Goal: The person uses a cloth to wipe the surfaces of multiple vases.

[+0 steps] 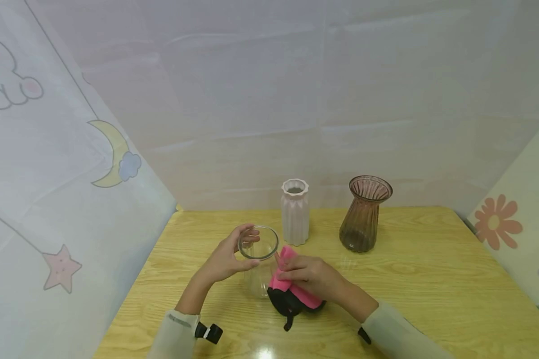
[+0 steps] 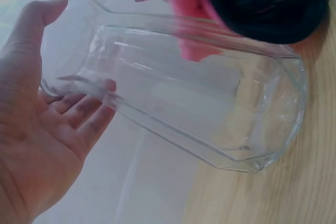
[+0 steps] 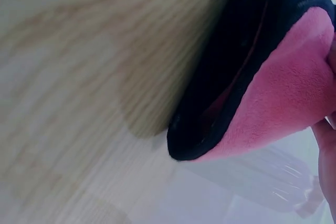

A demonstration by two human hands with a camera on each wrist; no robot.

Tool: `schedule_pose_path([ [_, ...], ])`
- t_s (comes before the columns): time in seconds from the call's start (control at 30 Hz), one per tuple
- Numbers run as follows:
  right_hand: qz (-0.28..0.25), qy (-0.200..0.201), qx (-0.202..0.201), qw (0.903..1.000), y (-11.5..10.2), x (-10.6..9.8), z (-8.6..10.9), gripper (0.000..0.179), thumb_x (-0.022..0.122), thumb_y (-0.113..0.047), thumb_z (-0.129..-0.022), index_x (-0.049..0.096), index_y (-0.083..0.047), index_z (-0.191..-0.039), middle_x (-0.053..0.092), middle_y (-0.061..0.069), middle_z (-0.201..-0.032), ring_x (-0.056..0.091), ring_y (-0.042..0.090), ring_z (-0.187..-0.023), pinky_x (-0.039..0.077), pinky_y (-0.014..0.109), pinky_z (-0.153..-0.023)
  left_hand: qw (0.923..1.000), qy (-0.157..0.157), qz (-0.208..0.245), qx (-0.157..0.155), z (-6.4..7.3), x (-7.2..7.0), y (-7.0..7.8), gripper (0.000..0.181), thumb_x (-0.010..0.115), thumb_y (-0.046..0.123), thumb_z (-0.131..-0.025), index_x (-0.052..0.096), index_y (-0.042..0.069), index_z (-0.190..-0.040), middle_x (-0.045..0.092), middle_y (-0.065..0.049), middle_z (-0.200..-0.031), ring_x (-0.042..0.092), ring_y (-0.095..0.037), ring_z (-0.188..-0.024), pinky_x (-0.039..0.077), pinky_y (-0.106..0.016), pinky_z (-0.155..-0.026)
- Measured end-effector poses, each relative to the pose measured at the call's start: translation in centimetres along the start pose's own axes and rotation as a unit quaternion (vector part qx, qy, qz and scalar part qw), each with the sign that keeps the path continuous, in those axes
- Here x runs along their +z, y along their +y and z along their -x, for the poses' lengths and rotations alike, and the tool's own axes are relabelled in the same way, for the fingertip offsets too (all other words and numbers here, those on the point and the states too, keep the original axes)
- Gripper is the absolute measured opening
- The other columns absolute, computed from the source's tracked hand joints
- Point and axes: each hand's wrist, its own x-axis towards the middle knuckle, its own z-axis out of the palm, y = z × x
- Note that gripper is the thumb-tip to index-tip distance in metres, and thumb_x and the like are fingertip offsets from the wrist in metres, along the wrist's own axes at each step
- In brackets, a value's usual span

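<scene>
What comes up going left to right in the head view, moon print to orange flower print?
Moon print → left hand → clear glass vase → pink-and-black cloth → brownish tinted vase → orange flower print. Left out for overlapping the cloth's span: pale ribbed vase, right hand.

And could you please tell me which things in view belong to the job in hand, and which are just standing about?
Apparently in the job, both being held:
clear vase
cloth

Just standing about, untouched:
pale vase
brown vase
</scene>
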Motion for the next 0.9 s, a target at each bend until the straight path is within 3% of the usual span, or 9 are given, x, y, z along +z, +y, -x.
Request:
schedule_pose_path([
  [0.07, -0.006, -0.015, 0.003, 0.9999, -0.1, 0.0, 0.2, 0.035, 0.086, 0.0, -0.073, 0.08, -0.014, -0.105, 0.075, 0.001, -0.101, 0.072, 0.017, -0.099, 0.056, 0.023, -0.09, 0.9998, -0.019, 0.009, 0.002, -0.1, -0.4, -0.2, 0.082, 0.079, 0.018, -0.09, 0.03, 0.007, -0.155, 0.051, -0.012, -0.147, 0.052, -0.03, -0.135, 0.038, -0.06, -0.111],
  [0.2, -0.019, -0.04, 0.011, 0.999, -0.2, 0.0, 0.3, 0.038, 0.088, 0.003, -0.071, 0.081, -0.014, -0.105, 0.075, 0.002, -0.1, 0.071, 0.015, -0.097, 0.056, 0.022, -0.088, 0.9985, -0.046, 0.028, 0.013, -0.3, -1.0, -0.5, 0.084, 0.079, 0.019, -0.09, 0.028, 0.008, -0.156, 0.048, -0.012, -0.149, 0.05, -0.032, -0.137, 0.034, -0.063, -0.112],
  [0.33, -0.021, -0.05, 0.018, 0.9984, -0.4, -0.3, 0.3, 0.039, 0.088, 0.004, -0.07, 0.081, -0.013, -0.104, 0.076, 0.003, -0.102, 0.072, 0.015, -0.098, 0.057, 0.024, -0.088, 0.9975, -0.046, 0.05, 0.022, -0.1, -0.7, -0.8, 0.088, 0.078, 0.018, -0.091, 0.023, 0.009, -0.159, 0.044, -0.013, -0.154, 0.043, -0.034, -0.142, 0.03, -0.063, -0.115],
  [0.43, -0.009, -0.034, 0.02, 0.9992, -0.6, -0.7, 0.0, 0.035, 0.087, 0.002, -0.073, 0.081, -0.012, -0.105, 0.076, 0.003, -0.104, 0.072, 0.017, -0.099, 0.057, 0.025, -0.089, 0.9984, -0.024, 0.048, 0.021, 0.4, -0.1, -0.8, 0.092, 0.078, 0.014, -0.089, 0.02, 0.009, -0.16, 0.041, -0.014, -0.157, 0.037, -0.034, -0.146, 0.027, -0.063, -0.117],
  [0.57, 0.019, 0.022, 0.003, 0.9996, -0.6, -1.7, -0.9, 0.014, 0.072, -0.011, -0.095, 0.08, -0.012, -0.107, 0.076, 0.004, -0.106, 0.072, 0.019, -0.1, 0.057, 0.03, -0.09, 0.9994, 0.026, 0.021, 0.001, 1.1, 1.0, -0.5, 0.093, 0.08, 0.013, -0.087, 0.021, 0.007, -0.159, 0.04, -0.013, -0.158, 0.037, -0.033, -0.146, 0.029, -0.062, -0.116],
  [0.63, 0.031, 0.051, -0.009, 0.9982, -0.6, -2.2, -1.6, 0.02, 0.061, -0.017, -0.102, 0.079, -0.012, -0.109, 0.075, 0.007, -0.108, 0.072, 0.021, -0.101, 0.057, 0.033, -0.091, 0.9986, 0.051, 0.009, -0.013, 1.2, 1.5, -0.1, 0.093, 0.081, 0.016, -0.087, 0.022, 0.006, -0.159, 0.041, -0.013, -0.157, 0.04, -0.032, -0.145, 0.032, -0.061, -0.115],
  [0.77, 0.044, 0.076, -0.016, 0.996, -0.5, -2.7, -2.6, 0.027, 0.054, -0.021, -0.105, 0.078, -0.011, -0.112, 0.075, 0.01, -0.112, 0.072, 0.024, -0.102, 0.057, 0.034, -0.091, 0.9955, 0.087, -0.001, -0.039, 1.2, 2.1, 0.5, 0.093, 0.083, 0.021, -0.086, 0.025, 0.005, -0.158, 0.045, -0.013, -0.153, 0.045, -0.03, -0.141, 0.034, -0.058, -0.115],
  [0.9, 0.048, 0.077, -0.024, 0.9956, -0.2, -2.5, -3.0, 0.028, 0.054, -0.021, -0.106, 0.078, -0.01, -0.112, 0.075, 0.012, -0.113, 0.072, 0.025, -0.104, 0.057, 0.035, -0.093, 0.9942, 0.097, -0.002, -0.047, 1.0, 2.3, 0.8, 0.091, 0.083, 0.019, -0.086, 0.027, 0.006, -0.157, 0.048, -0.014, -0.149, 0.048, -0.029, -0.138, 0.036, -0.056, -0.115],
])
